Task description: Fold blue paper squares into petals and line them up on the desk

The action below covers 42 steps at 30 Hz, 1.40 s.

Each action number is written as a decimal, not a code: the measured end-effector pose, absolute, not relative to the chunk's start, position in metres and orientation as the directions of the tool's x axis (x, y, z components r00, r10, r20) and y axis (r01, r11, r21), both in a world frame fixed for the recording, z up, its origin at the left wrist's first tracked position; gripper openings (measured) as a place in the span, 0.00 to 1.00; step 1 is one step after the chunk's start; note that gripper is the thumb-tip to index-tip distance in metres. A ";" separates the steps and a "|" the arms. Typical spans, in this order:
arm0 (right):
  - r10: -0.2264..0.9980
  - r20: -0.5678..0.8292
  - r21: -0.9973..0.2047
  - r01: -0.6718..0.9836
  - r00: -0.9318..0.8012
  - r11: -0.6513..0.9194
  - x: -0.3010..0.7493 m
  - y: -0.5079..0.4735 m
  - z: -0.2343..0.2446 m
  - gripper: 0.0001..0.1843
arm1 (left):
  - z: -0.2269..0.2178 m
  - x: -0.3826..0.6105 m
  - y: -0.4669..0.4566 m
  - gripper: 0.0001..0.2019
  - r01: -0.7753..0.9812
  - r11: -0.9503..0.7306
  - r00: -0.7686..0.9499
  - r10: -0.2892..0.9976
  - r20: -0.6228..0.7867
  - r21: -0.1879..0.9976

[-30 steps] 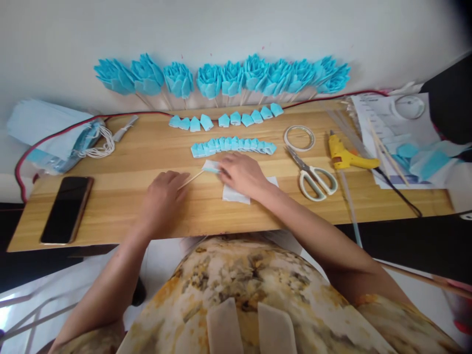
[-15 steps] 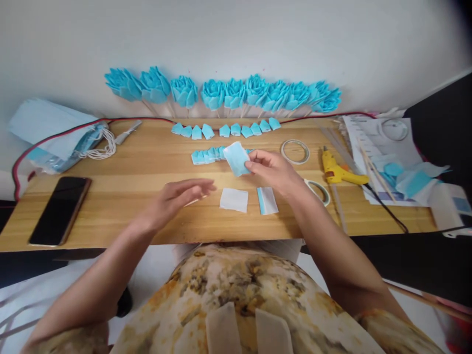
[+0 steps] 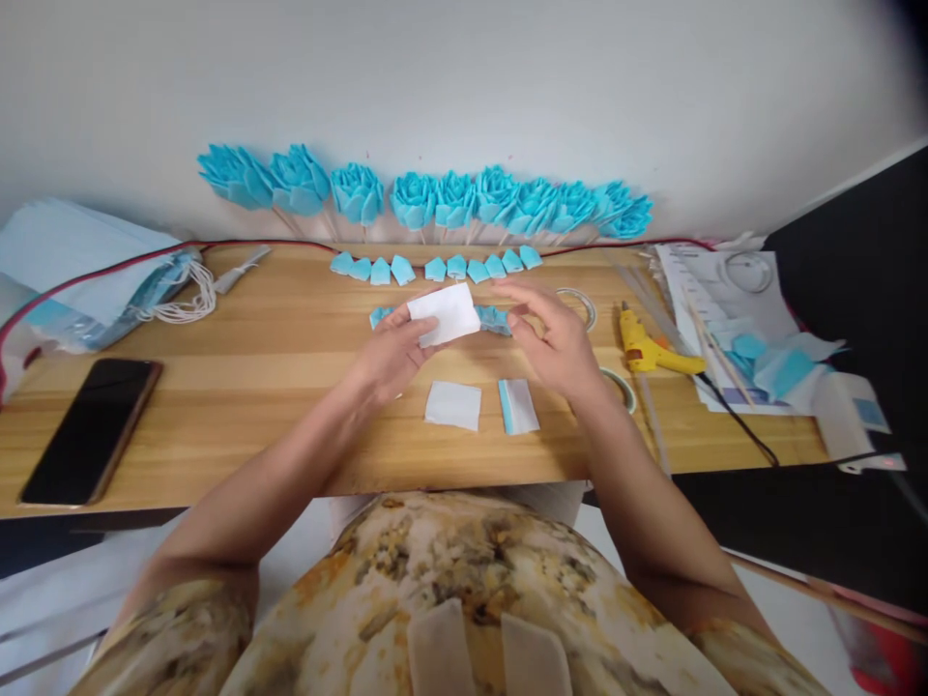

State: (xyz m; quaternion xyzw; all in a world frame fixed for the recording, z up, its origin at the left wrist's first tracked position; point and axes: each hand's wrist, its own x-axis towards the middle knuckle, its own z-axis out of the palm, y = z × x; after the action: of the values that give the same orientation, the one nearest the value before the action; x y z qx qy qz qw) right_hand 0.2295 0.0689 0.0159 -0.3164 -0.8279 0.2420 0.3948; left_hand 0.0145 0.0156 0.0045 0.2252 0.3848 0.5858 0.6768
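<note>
My left hand (image 3: 398,348) pinches a rectangular piece of fabric (image 3: 448,314), its white side facing me, above the middle of the wooden table. To its right, my right hand (image 3: 549,332) is held with thumb and fingers apart and nothing between them. Below the hands lie a white fabric square (image 3: 453,405) and a white piece with a blue folded edge (image 3: 517,406). A row of small blue folded pieces (image 3: 494,320) is partly hidden behind the held piece and my hands. Farther back sits another row of blue pointed pieces (image 3: 456,267).
Blue fabric flowers (image 3: 358,192) on sticks lean along the wall. A yellow glue gun (image 3: 656,348), tape rolls (image 3: 578,306) and papers (image 3: 754,319) lie at right. At left are a phone (image 3: 91,430), white cords (image 3: 189,300) and a stack of blue sheets (image 3: 79,261).
The fabric piece has passed from my right hand to my left and now shows its white side instead of blue. My left hand moved up and right; my right hand has let go.
</note>
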 end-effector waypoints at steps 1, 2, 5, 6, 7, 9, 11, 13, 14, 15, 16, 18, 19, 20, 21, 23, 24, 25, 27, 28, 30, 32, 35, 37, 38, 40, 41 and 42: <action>0.722 0.483 -0.671 0.320 -0.495 0.669 0.228 0.070 0.013 0.21 | 0.002 0.014 0.015 0.24 -0.624 0.208 0.022 0.968 -0.249 0.754; 0.725 0.468 -0.689 0.305 -0.506 0.658 0.225 0.070 0.010 0.20 | 0.000 0.013 0.015 0.24 -0.621 0.207 0.026 0.969 -0.244 0.756; 0.713 0.446 -0.718 0.258 -0.542 0.646 0.216 0.067 0.003 0.18 | -0.006 0.012 0.013 0.24 -0.599 0.204 0.034 0.972 -0.231 0.774; 0.704 0.451 -0.718 0.245 -0.549 0.651 0.214 0.066 0.000 0.18 | -0.007 0.012 0.012 0.25 -0.590 0.204 0.035 0.973 -0.227 0.781; 0.696 0.459 -0.714 0.237 -0.552 0.659 0.213 0.065 -0.002 0.17 | -0.008 0.012 0.012 0.25 -0.582 0.204 0.036 0.974 -0.225 0.787; 0.686 0.477 -0.704 0.228 -0.550 0.672 0.213 0.064 -0.006 0.13 | -0.008 0.014 0.011 0.28 -0.567 0.205 0.038 0.974 -0.223 0.798; 0.695 0.487 -0.706 0.230 -0.529 0.670 0.214 0.063 -0.009 0.08 | -0.008 0.015 0.010 0.29 -0.553 0.210 0.052 0.974 -0.218 0.806; 0.722 0.479 -0.724 0.241 -0.500 0.647 0.215 0.062 -0.011 0.03 | -0.007 0.017 0.010 0.28 -0.540 0.219 0.076 0.974 -0.212 0.813; 0.741 0.462 -0.740 0.249 -0.487 0.625 0.215 0.062 -0.012 0.03 | -0.007 0.018 0.009 0.27 -0.532 0.225 0.089 0.974 -0.210 0.816; 0.763 0.438 -0.761 0.257 -0.475 0.596 0.215 0.061 -0.012 0.04 | -0.007 0.018 0.009 0.25 -0.525 0.229 0.098 0.973 -0.209 0.820; 0.786 0.406 -0.786 0.261 -0.466 0.561 0.215 0.060 -0.012 0.06 | -0.007 0.019 0.008 0.24 -0.519 0.231 0.105 0.973 -0.207 0.823; 0.828 0.341 -0.834 0.262 -0.444 0.485 0.213 0.058 -0.013 0.08 | -0.007 0.019 0.008 0.23 -0.511 0.233 0.112 0.973 -0.204 0.827; 0.845 0.315 -0.853 0.262 -0.432 0.452 0.213 0.057 -0.013 0.09 | -0.007 0.019 0.007 0.22 -0.509 0.235 0.118 0.972 -0.203 0.828; 0.859 0.295 -0.866 0.263 -0.420 0.426 0.212 0.056 -0.013 0.09 | -0.007 0.020 0.007 0.22 -0.507 0.237 0.124 0.971 -0.202 0.829; 0.869 0.282 -0.874 0.265 -0.407 0.407 0.211 0.055 -0.012 0.10 | -0.008 0.020 0.007 0.22 -0.505 0.240 0.129 0.971 -0.202 0.829; 0.885 0.268 -0.881 0.275 -0.381 0.385 0.210 0.054 -0.012 0.10 | -0.009 0.020 0.008 0.21 -0.507 0.241 0.129 0.971 -0.203 0.827; 0.892 0.263 -0.883 0.280 -0.369 0.376 0.210 0.054 -0.011 0.10 | -0.010 0.021 0.008 0.20 -0.511 0.239 0.125 0.971 -0.204 0.825; 0.897 0.261 -0.884 0.284 -0.358 0.370 0.209 0.053 -0.011 0.10 | -0.011 0.021 0.008 0.20 -0.515 0.236 0.118 0.972 -0.205 0.824; 0.901 0.263 -0.885 0.287 -0.344 0.367 0.209 0.053 -0.010 0.10 | -0.014 0.021 0.009 0.20 -0.516 0.231 0.108 0.973 -0.205 0.825; 0.901 0.266 -0.885 0.285 -0.342 0.369 0.209 0.053 -0.009 0.10 | -0.015 0.021 0.009 0.20 -0.514 0.226 0.106 0.974 -0.201 0.828; 0.898 0.280 -0.883 0.276 -0.341 0.380 0.209 0.053 -0.009 0.10 | -0.015 0.021 0.009 0.22 -0.506 0.214 0.107 0.977 -0.185 0.835; 0.893 0.292 -0.877 0.276 -0.342 0.392 0.209 0.052 -0.008 0.09 | -0.014 0.020 0.008 0.24 -0.500 0.203 0.112 0.979 -0.170 0.842; 0.894 0.289 -0.864 0.309 -0.342 0.397 0.209 0.052 -0.008 0.09 | -0.010 0.019 0.006 0.27 -0.468 0.199 0.116 0.980 -0.164 0.861; 0.896 0.283 -0.860 0.322 -0.342 0.395 0.210 0.052 -0.009 0.09 | -0.008 0.020 0.006 0.30 -0.432 0.197 0.112 0.980 -0.164 0.880; 0.895 0.286 -0.861 0.319 -0.343 0.397 0.210 0.052 -0.009 0.09 | -0.008 0.020 0.006 0.32 -0.416 0.193 0.106 0.981 -0.164 0.889; 0.893 0.290 -0.862 0.310 -0.345 0.400 0.210 0.052 -0.010 0.09 | -0.011 0.021 0.007 0.34 -0.389 0.175 0.074 0.985 -0.158 0.905; 0.893 0.288 -0.863 0.311 -0.345 0.398 0.210 0.052 -0.011 0.10 | -0.012 0.021 0.007 0.34 -0.376 0.161 0.052 0.987 -0.153 0.913; 0.895 0.282 -0.863 0.316 -0.346 0.394 0.210 0.052 -0.011 0.10 | -0.014 0.021 0.008 0.33 -0.362 0.147 0.030 0.989 -0.146 0.921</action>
State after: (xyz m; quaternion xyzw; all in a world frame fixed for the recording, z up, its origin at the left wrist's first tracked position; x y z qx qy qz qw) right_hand 0.2098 0.0520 -0.0107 -0.4121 -0.7347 0.3647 0.3967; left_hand 0.0212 0.0078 -0.0139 0.3610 0.4344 0.5442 0.6204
